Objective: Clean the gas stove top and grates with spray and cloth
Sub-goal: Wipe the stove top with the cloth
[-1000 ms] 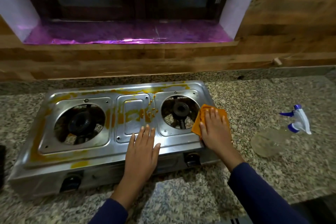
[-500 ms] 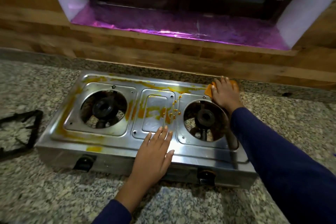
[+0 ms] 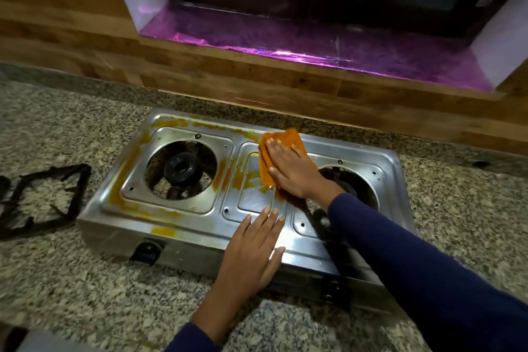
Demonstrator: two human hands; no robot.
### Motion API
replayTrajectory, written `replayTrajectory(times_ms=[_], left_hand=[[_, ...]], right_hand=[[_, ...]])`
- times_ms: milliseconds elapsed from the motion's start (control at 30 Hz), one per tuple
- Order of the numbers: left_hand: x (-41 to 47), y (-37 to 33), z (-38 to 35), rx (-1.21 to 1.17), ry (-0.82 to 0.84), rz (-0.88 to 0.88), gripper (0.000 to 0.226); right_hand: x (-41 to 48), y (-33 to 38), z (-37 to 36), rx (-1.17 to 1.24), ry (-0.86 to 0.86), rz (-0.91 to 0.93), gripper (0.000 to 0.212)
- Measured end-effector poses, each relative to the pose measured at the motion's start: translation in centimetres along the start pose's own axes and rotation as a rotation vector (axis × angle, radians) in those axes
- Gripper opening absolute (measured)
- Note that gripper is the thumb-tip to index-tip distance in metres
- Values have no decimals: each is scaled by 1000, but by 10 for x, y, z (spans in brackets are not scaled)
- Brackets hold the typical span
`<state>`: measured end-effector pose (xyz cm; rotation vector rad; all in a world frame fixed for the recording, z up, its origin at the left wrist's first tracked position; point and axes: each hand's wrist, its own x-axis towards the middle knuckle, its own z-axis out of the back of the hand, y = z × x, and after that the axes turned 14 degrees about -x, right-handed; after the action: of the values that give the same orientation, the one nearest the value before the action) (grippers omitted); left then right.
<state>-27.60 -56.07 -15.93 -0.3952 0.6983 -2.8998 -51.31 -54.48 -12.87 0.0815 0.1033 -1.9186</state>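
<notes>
A steel two-burner gas stove [image 3: 183,233] sits on the granite counter, its top smeared with orange-yellow stains around the left burner [image 3: 179,170] and the middle panel. My right hand [image 3: 295,173] lies flat with straight fingers on an orange cloth [image 3: 287,138], pressing it onto the middle panel near the back edge. My left hand [image 3: 254,251] rests open and flat on the stove's front edge. My right sleeve covers part of the right burner [image 3: 360,188]. A black grate [image 3: 43,197] lies on the counter left of the stove.
A wood-panelled wall and a window ledge lined with purple foil [image 3: 314,46] run behind the stove. Two black knobs [image 3: 147,250] sit on the stove's front face. Speckled granite counter [image 3: 85,294] surrounds the stove. The spray bottle is out of view.
My right hand has slid the cloth from the stove's right side to the back right corner, then left to the middle panel. The view shifted left, bringing the grate in. The left hand stayed put.
</notes>
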Motion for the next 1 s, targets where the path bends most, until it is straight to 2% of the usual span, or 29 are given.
replayTrajectory(times_ms=[100, 333, 533, 700, 800, 900, 1000], left_hand=[[-26, 3, 4, -82, -77, 30, 53], [-81, 38, 21, -63, -111, 3, 53], [-94, 51, 24, -56, -89, -13, 55], [-94, 54, 28, -45, -92, -26, 55], [-93, 58, 33, -35, -123, 13, 55], [-92, 61, 36, -35, -134, 4, 55], [-92, 60, 35, -67, -134, 5, 58]], right_hand=[[-33, 19, -6, 9, -14, -94, 68], [-58, 112, -12, 108, 3, -518, 66], [2, 142, 3, 268, 76, -632, 73], [82, 135, 17, 359, 82, -779, 75], [113, 119, 18, 280, 15, -708, 71], [128, 102, 15, 137, -52, -466, 64], [135, 84, 17, 46, -40, -192, 59]])
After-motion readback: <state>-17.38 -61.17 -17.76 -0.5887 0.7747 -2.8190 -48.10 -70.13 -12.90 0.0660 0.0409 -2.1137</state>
